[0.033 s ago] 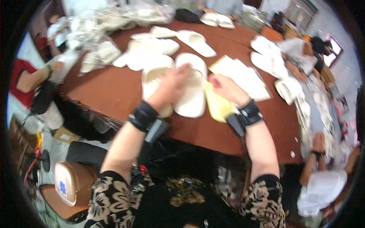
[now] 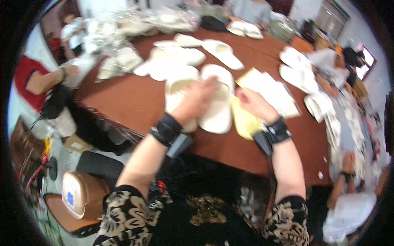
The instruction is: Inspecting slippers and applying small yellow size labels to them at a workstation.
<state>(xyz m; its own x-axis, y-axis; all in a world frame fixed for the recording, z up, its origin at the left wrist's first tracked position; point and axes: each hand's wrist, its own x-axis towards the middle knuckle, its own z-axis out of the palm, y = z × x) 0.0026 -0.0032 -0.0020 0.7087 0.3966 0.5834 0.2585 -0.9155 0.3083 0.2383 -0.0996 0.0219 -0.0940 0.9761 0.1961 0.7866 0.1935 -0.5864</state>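
Near the worktop's [image 2: 123,108] front edge, the left hand [image 2: 198,98] overlaps a pair of white slide slippers [image 2: 216,119], the right hand [image 2: 257,105] a yellow sheet [image 2: 243,123]; blur hides whether either grasps. White sheets [image 2: 273,93] lie just beyond the right hand; bagged slippers [image 2: 123,61] crowd the back-left corner.

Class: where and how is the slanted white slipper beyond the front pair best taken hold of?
Probably take the white slipper at its nearer end, coming from the near right: it slants that way, and this end looks flat and juts away from the slipper cluster.
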